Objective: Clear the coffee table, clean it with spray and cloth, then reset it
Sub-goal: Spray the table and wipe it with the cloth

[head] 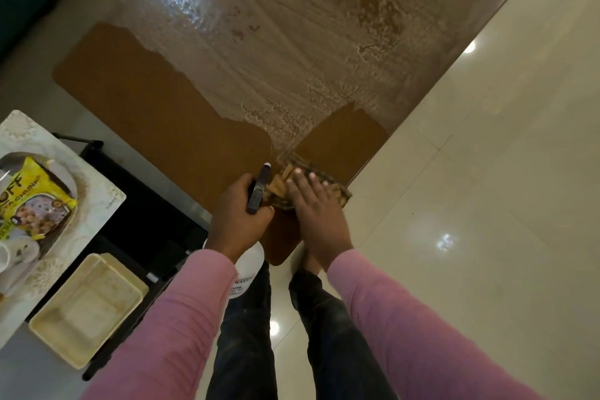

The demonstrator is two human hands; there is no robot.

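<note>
Brown coffee table (156, 101), most of the top streaked with whitish foam (292, 42). Bare dry patches on the left side and at the near right corner.

Cloth (336, 187), patterned, lies on the table at the near edge, right of centre. Right hand (316, 211) sits on top of it, palm down, fingers (305, 182) straight and close together, pressing flat, not curled round it.

Left hand (238, 214) is just left of the cloth, fingers wrapped round the dark head of the spray bottle (258, 191). Nozzle points to the far side, over the table. The white bottle body hangs below the wrist at the near table edge. The 2 hands are just beside each other; can't tell if the bottle head touches the cloth. Pink sleeves (168, 318) on both arms.

Left of the table, off it: a black stand (156, 214) with a pale patterned tray (97, 201) resting on it. The tray holds a yellow snack packet (35, 195) and a white cup (6, 256). 2 stacked cream trays (87, 312) sit nearer. Glossy cream floor tiles (487, 172) on the right, with light reflections.
</note>
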